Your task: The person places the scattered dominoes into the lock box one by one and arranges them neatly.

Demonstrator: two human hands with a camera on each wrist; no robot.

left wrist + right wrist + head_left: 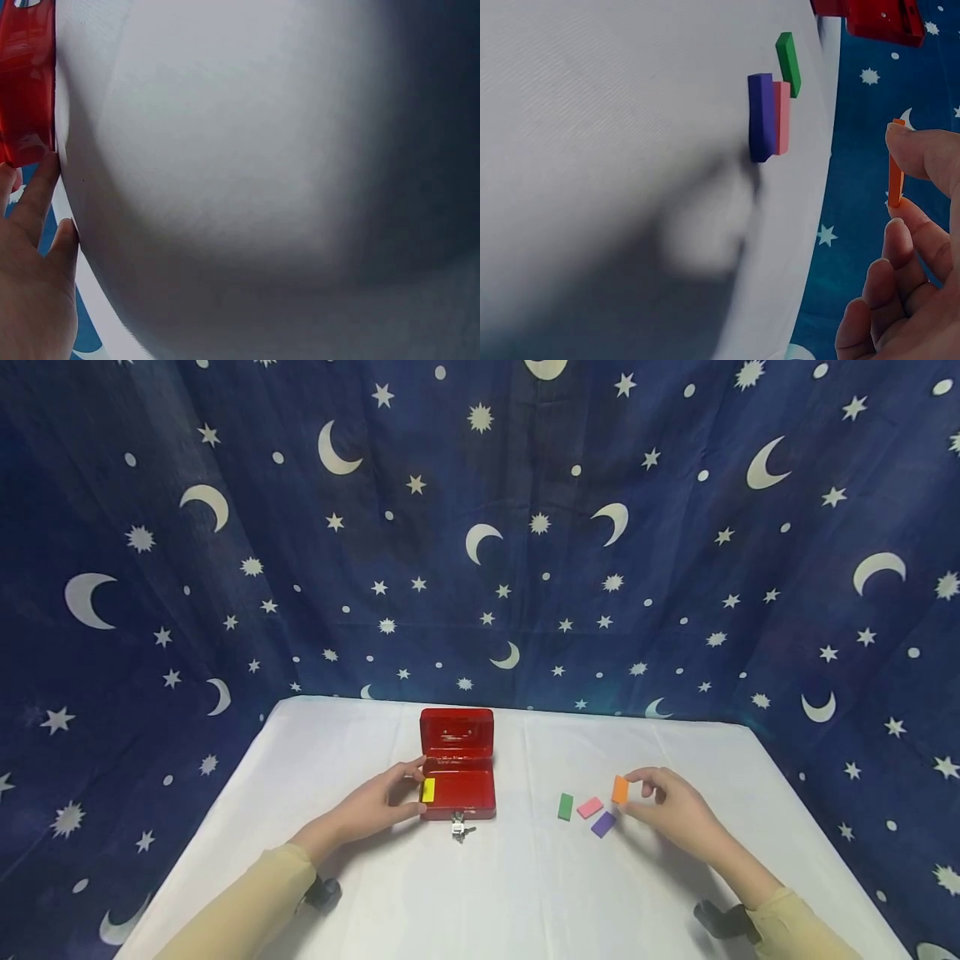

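My right hand (678, 810) pinches an orange block (620, 789) between thumb and fingertips; in the right wrist view it is held above the table, edge-on. Below and left of it lie a purple block (603, 824), a pink block (590, 807) and a green block (566, 806). An opened red cash box (465, 789) stands left of these, its lid (457, 731) raised at the back. Inside, at its left end, is a yellow block (428, 790). My left hand (375, 802) rests against the box's left side, fingers fairly straight in the left wrist view.
A small lock with keys (458, 827) hangs at the front of the box. White cloth covers the table (450, 902). Behind and beside it hangs a dark blue curtain (420, 543) with moons and stars.
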